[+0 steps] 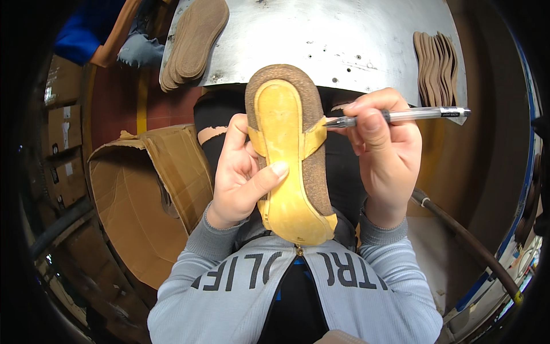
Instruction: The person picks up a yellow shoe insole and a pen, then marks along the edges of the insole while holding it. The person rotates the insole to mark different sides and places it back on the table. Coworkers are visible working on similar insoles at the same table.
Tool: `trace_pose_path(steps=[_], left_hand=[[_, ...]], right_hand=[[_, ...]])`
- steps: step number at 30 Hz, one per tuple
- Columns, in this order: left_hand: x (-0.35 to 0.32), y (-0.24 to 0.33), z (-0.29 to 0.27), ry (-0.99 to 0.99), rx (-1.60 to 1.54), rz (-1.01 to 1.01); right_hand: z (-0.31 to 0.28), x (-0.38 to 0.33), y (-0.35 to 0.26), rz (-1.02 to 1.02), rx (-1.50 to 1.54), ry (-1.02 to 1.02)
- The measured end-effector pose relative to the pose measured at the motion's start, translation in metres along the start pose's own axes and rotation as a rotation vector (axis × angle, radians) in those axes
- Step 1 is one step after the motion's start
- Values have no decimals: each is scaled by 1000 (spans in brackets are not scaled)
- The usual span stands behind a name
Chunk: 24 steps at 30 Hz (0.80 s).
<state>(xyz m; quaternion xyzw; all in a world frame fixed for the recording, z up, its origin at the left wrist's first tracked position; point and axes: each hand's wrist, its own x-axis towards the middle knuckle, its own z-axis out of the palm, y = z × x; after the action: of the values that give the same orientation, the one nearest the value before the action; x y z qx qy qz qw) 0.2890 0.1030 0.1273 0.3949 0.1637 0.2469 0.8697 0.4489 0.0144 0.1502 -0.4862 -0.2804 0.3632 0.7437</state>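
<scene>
My left hand [240, 169] is closed round the left side of a yellow template [281, 166] laid on a brown cork-like insole [316, 172], its thumb pressed on the template's face. The template has side tabs that reach over the insole's edges, and the insole's speckled brown rim shows round the far end. In my right hand [385, 143] is a pen [424, 113] with a clear barrel and dark grip, pinched between thumb and fingers. Its tip touches or nearly touches the template's right side tab; the exact contact cannot be made out.
A metal table [286, 34] stands ahead, with stacked brown insoles [197, 40] at its left and a row of upright insoles [435, 69] at its right. An open cardboard box [143, 195] sits at my left. Another person's arm [112, 37] shows at upper left.
</scene>
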Motion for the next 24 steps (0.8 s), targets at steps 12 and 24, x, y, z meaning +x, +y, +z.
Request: trace_pose_path(steps=[12, 24], left_hand=[[4, 2, 0, -67, 212, 116], [1, 3, 10, 25, 314, 146]], right_hand=[[4, -2, -13, -31, -301, -91], [6, 6, -3, -246, -399, 25]])
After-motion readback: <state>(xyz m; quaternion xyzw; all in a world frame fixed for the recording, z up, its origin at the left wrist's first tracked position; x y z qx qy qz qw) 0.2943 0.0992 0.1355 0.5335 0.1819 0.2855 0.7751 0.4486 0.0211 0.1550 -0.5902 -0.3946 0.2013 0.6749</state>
